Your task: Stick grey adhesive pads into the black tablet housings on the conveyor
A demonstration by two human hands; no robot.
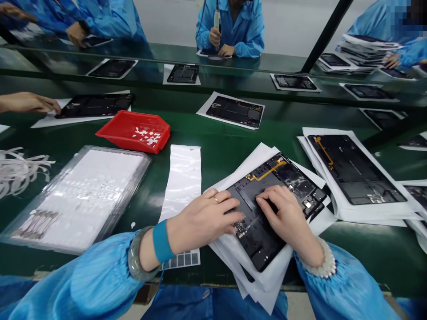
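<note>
A black device housing (pixel 263 235) with an orange flex strip (pixel 267 171) lies tilted on a pile of white sheets (pixel 227 262) in front of me. My left hand (pixel 207 218) rests over the housing's left edge, fingers apart and slightly bent, with nothing visible in them. Above the middle of the housing, my right hand (pixel 283 209) has its thumb and index finger close together at the surface. Whatever might be between those fingertips is too small to make out. A white strip (pixel 183 178) runs beside the housing, partly beneath my left forearm.
At the left are a red bin (pixel 133 129) with small white pieces, a clear tray (pixel 90 191) and curled white strips (pixel 23 171). Another housing (pixel 356 169) lies on sheets at the right. More housings sit farther back. A co-worker's hand (pixel 30 103) reaches in from the left.
</note>
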